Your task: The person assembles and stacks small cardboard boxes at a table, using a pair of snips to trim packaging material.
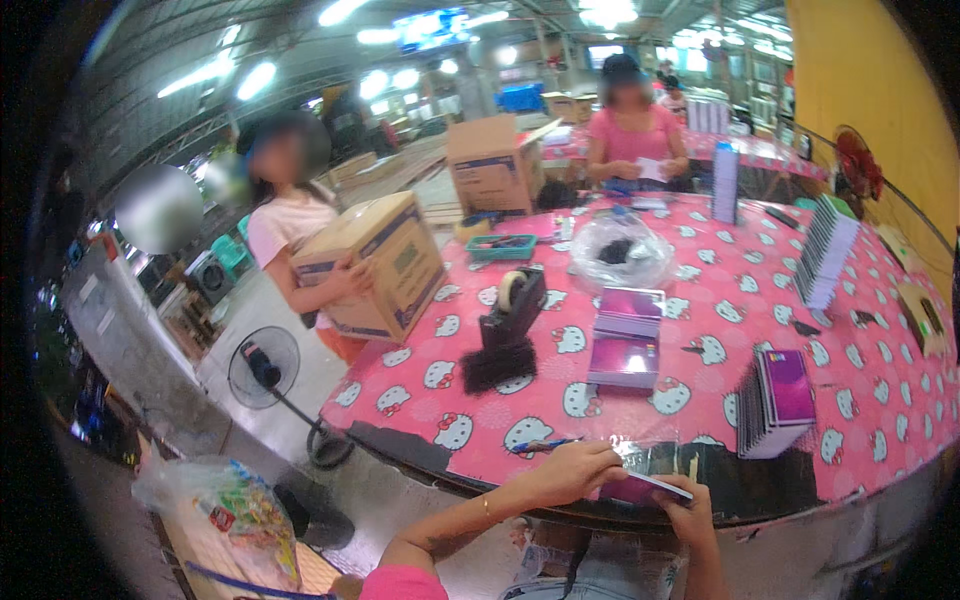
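Note:
At the table's near edge I hold a thin purple notebook [640, 490] between both hands. My left hand [575, 470], with a thin bracelet at the wrist, closes its fingers on the notebook's left end. Around its right end my right hand [690, 512] is closed, the thumb near the pale page edge. A blue pen-like object [545, 445] lies just left of my left hand. Further in stand stacked purple notebooks [625, 360], and to the right a taller stack of spiral-bound notebooks [778, 400] with purple covers.
A black tape dispenser [510, 310], black bristly bundle [500, 367], green tray [502, 247] and clear plastic bag [622, 250] sit on the pink table [540, 400]. At left a person carries a cardboard box [375, 265]; another handles paper across the table. A fan [263, 368] stands left.

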### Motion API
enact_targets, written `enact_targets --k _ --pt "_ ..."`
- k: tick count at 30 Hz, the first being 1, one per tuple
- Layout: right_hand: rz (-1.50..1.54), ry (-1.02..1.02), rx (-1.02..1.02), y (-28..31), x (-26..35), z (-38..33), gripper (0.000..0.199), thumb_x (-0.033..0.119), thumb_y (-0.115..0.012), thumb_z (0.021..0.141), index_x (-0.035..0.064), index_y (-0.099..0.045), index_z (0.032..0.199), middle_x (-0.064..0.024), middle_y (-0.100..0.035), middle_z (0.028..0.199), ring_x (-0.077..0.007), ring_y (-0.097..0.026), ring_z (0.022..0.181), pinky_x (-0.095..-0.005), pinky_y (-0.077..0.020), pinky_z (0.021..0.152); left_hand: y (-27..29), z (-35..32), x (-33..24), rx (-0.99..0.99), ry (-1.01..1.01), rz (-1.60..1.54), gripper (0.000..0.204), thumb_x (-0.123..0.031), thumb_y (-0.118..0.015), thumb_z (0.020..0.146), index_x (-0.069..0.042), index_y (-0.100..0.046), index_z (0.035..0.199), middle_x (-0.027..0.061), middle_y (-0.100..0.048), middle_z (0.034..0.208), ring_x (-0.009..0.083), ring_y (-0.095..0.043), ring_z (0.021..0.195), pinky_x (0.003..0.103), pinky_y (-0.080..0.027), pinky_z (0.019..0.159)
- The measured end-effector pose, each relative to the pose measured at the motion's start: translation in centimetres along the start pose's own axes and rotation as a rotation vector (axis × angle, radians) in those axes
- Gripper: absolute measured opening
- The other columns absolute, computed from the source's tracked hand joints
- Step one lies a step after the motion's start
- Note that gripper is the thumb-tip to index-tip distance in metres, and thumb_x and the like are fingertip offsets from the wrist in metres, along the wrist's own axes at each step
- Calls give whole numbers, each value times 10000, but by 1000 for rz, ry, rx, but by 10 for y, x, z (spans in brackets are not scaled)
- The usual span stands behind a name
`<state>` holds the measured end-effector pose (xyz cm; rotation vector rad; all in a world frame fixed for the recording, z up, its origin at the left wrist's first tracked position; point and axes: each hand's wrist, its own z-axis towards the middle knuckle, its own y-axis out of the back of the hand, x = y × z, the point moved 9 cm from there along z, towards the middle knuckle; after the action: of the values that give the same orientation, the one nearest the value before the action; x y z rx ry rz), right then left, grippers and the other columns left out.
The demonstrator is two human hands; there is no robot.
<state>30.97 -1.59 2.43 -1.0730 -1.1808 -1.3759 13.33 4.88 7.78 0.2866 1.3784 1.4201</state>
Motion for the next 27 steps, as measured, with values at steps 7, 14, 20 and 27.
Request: enact_targets --k 7,14,20,27 --pt "155 26 -142 -4 3 -7 231 -3 -713 892 -21 -704 1122 -53 -720 986 -117 -639 915 -279 -508 839 -28 -18 -32 -236 64 506 716 -545 -517 973 -74 -410 1501 146 -379 1559 324 -279 1475 664 -90 1154" --pt "149 -7 -189 -11 7 -10 218 30 -729 880 1 -712 1096 -21 -705 946 -89 -631 827 -240 -506 704 -14 -11 -21 -395 117 574 806 -583 -486 969 -34 -343 1541 209 -302 1608 389 -271 1487 674 -207 1104" --pt "265 -99 -266 8 12 -13 239 -5 -704 884 -27 -708 1122 -58 -722 1027 -134 -649 914 -280 -513 850 -74 -45 -50 -198 -149 422 806 -590 -455 978 -12 -350 1529 194 -304 1612 362 -254 1501 653 -160 1139" --pt "243 -97 -208 -6 23 -12 234 4 -727 886 -29 -711 1116 -57 -730 1001 -116 -658 905 -279 -537 847 -60 -32 -48 -206 -43 486 834 -616 -447 979 8 -356 1525 183 -329 1607 371 -232 1518 667 -77 1168"
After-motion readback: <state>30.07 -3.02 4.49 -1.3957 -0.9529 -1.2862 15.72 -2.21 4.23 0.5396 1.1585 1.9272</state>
